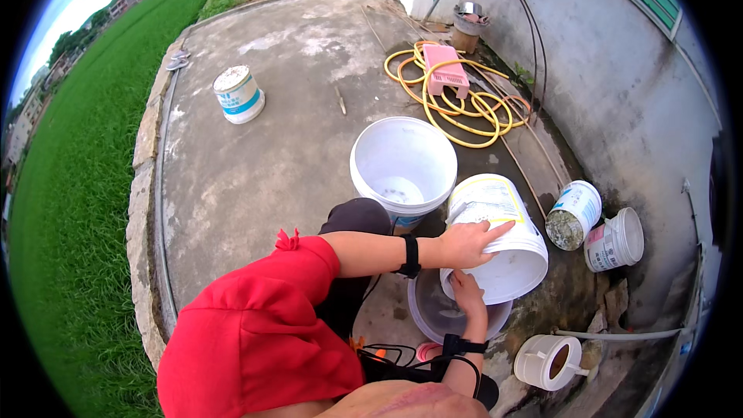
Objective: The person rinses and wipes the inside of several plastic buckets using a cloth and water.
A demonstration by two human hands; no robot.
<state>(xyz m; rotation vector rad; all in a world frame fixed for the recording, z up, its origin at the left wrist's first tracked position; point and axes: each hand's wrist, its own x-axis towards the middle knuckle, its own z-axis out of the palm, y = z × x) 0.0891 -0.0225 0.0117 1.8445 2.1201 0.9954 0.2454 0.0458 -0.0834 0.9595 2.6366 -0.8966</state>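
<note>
A white plastic bucket with a yellow-edged label (493, 200) lies tilted, its mouth towards me, over a translucent plastic basin (426, 310). My left hand (473, 244) rests on the bucket's outer side near the rim, fingers spread. My right hand (467, 293) is at the lower edge of its mouth, with the fingertips partly hidden, so its hold is unclear. Close behind stands a larger white bucket (403, 157), upright, with a little dark residue at its bottom.
A yellow hose (435, 110) lies coiled with a pink plastic stool (444, 69). Two small buckets (574, 209) (615, 241) lie by the wall. A white container (543, 360) is at lower right, another bucket (238, 96) at far left. A stone edge (142, 197) borders grass.
</note>
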